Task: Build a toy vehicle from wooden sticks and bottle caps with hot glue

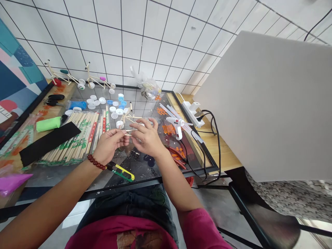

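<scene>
Between thumb and fingers, my left hand (110, 142) pinches short pale wooden sticks (129, 132). My right hand (147, 137) closes on their other side, its fingers partly hiding them. Just beyond my fingers is a small stick-built tricycle frame (126, 117) with a black-tipped handlebar and a white bottle cap (119, 124) as a wheel. Whether the held sticks join this frame I cannot tell. A yellow-green utility knife (124, 173) lies below my left wrist.
Two stick tricycles (94, 79) stand at the back left. Loose bottle caps (102, 100) lie before them. Packs of chopsticks (75, 138), a black strip (50, 141) and green clay (48, 124) are left. A glue gun (176, 125), glue sticks (193, 132), red-handled pliers (177, 157) and a power strip (193, 114) lie right.
</scene>
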Demonstrator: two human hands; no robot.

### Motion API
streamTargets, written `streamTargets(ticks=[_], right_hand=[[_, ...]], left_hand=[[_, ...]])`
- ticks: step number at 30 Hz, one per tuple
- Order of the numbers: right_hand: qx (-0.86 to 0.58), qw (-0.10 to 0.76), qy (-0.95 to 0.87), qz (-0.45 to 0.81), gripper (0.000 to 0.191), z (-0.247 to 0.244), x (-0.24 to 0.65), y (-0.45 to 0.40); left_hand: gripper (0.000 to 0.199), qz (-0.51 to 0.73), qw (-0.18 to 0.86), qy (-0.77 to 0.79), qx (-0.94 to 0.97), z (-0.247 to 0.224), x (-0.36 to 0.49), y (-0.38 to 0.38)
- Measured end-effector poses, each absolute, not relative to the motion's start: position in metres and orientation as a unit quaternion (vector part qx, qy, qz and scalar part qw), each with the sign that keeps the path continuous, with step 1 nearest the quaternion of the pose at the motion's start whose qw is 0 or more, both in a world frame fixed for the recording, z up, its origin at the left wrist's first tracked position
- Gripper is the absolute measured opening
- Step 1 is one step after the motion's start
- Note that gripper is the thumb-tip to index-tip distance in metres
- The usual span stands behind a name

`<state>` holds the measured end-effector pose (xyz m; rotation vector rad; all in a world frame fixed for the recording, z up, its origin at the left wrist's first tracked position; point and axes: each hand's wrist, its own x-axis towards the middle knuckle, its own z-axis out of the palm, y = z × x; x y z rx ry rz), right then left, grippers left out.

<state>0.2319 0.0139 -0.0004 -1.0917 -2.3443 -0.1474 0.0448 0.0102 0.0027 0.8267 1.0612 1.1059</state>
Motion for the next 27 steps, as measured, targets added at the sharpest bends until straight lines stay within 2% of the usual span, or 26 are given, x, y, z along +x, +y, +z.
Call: streamTargets(ticks=[14,21,27], right_hand=[[-0.424,0.295,-0.854,-0.066,0.016,-0.006,0.2332,0.0176],[-0.429,0.308,-0.847,-0.053,0.008,-0.0077,0.2327,0.0177],[-0.447,0.302,-0.839,-0.066,0.014,-0.0053,0.2319,0.0171]], left_hand=[[0.036,0.501,0.637,0.469,0.35,0.0055,0.0464,0.0098],[0.035,0.498,0.641,0.467,0.351,0.0024,0.047,0.0103],[0.037,0.509,0.634,0.462,0.354,0.003,0.0469,0.0094]])
